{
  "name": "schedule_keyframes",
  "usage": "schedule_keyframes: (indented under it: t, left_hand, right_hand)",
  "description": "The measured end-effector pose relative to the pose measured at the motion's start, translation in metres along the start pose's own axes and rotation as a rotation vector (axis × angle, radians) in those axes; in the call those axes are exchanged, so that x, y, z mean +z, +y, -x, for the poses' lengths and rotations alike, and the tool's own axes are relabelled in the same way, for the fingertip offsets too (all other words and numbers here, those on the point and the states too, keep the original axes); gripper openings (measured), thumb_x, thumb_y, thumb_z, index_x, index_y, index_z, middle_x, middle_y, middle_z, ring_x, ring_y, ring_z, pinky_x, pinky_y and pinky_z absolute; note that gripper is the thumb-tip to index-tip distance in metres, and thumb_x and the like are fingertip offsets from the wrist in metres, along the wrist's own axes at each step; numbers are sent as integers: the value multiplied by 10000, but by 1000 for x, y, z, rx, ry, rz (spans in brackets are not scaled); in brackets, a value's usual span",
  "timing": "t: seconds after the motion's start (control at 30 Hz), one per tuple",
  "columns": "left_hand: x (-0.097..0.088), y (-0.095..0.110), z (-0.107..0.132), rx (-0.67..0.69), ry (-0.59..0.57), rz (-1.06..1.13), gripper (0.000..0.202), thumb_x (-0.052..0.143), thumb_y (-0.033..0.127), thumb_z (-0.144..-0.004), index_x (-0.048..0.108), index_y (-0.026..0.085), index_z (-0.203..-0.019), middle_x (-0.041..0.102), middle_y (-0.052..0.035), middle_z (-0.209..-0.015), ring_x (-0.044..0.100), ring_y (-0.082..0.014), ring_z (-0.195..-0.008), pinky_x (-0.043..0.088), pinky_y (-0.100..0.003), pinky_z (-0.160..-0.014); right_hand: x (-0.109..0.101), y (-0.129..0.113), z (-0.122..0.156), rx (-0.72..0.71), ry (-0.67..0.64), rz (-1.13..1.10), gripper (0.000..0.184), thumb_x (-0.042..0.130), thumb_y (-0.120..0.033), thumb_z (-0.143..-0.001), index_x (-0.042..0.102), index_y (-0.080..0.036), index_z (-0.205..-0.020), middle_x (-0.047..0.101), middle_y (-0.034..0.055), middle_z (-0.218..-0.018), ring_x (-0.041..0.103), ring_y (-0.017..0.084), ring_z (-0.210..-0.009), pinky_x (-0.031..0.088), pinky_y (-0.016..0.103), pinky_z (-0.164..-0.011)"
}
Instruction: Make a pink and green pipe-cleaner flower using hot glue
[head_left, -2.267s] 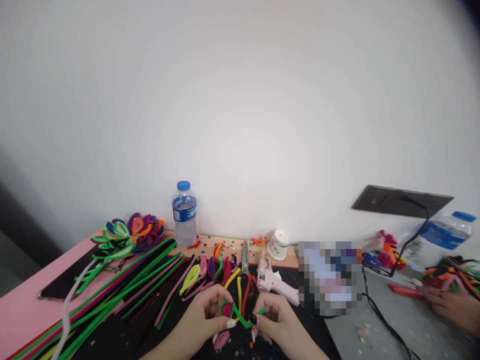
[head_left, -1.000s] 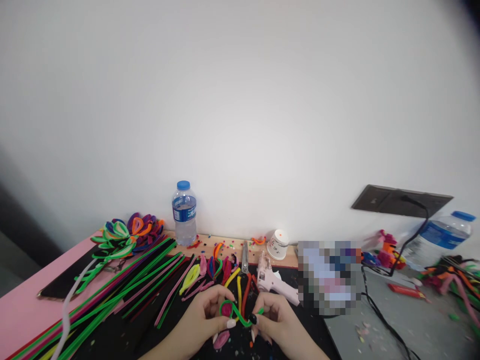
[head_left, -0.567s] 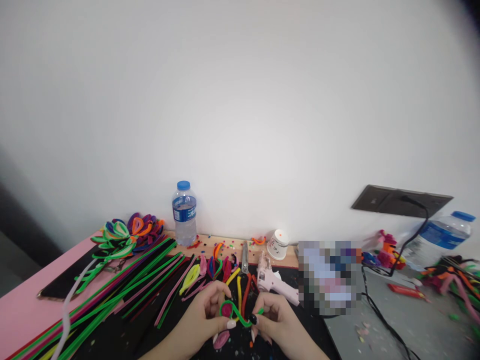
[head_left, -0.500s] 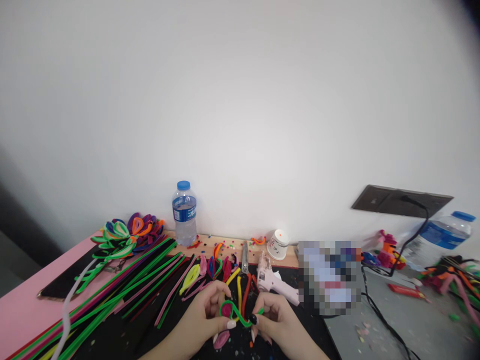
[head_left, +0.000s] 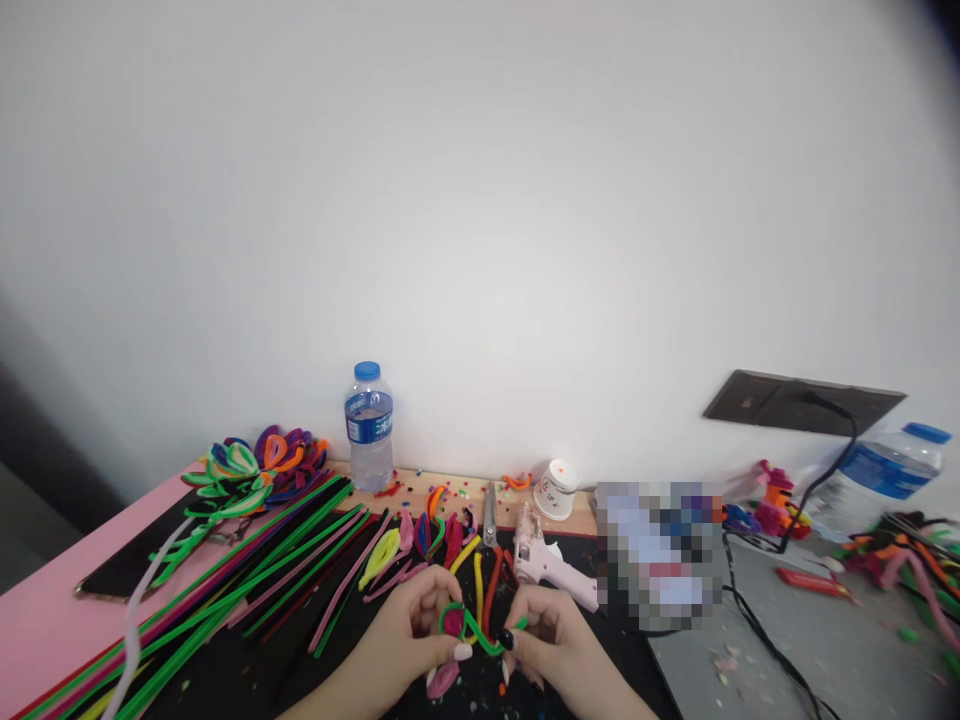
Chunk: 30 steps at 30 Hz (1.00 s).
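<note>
Through the head camera, I see two bare hands working over a black mat [head_left: 247, 675] dotted with coloured scraps. Thumb and fingers of the left hand [head_left: 409, 625] pinch a loop of green pipe cleaner [head_left: 484, 643], curled around a magenta coil [head_left: 453, 622]. The right hand [head_left: 544, 630], one thumbnail dark, pinches the strip's other end, a wavy stretch spanning the narrow gap between the two hands. A pink coil [head_left: 443, 682] lies just below the left fingertips. Yellow and red strips lie just beyond the hands, near scissors [head_left: 490, 515] and a pale pink glue gun [head_left: 551, 570].

Against the white wall, a water bottle [head_left: 369, 430] stands upright with a blue label bearing white characters, too soft from my distance to read surely. A white paper cup [head_left: 556, 490], its narrower end up, carries dark lettering I cannot make out. At the frame's right, a second bottle [head_left: 892, 465] has a blue label with its wording blurred, near a brown socket plate [head_left: 802, 402] with a black plug in it. At the frame's left, long pipe cleaners [head_left: 247, 570] fan out below looped, multicoloured flowers [head_left: 277, 460].
</note>
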<state>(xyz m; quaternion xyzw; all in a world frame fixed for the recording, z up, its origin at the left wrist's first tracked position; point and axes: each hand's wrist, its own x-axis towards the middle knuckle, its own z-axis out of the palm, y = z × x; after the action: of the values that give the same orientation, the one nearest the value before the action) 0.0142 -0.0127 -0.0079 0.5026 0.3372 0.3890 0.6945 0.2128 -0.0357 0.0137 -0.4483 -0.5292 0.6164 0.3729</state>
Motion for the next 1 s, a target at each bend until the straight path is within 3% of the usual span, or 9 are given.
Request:
schedule_keyframes:
  t: [0.63,0.8,1.0]
  left_hand:
    - [1,2,-1,-17,9,-7,335,788,121,-540,513,188,-718,535,96,-517,453,-69,-428,302,-163,-423]
    - [3,3,1,4,2,23,337,789,138,-558,502,196,-726,534,101,-519,452,-63,-411,299,-164,-424]
    - [4,6,2,2,14,37,343,793,122,-544,509,194,-721,527,103,-515,446,-59,-420,312,-159,-427]
  right_hand:
    - [2,-2,-1,3,-1,-10,251,687,-308,-696,487,-170,-631,614,-23,-490,342,26,-325,248,146,-349]
    - [0,-1,-2,-17,63,1,199,664,-267,-704,495,-175,-655,624,-23,-522,345,32,-339,246,150,-359]
    - [3,-1,0,-144,152,185,97,628,-175,-690,552,-170,-631,630,3,-571,540,116,-508,401,209,-502]
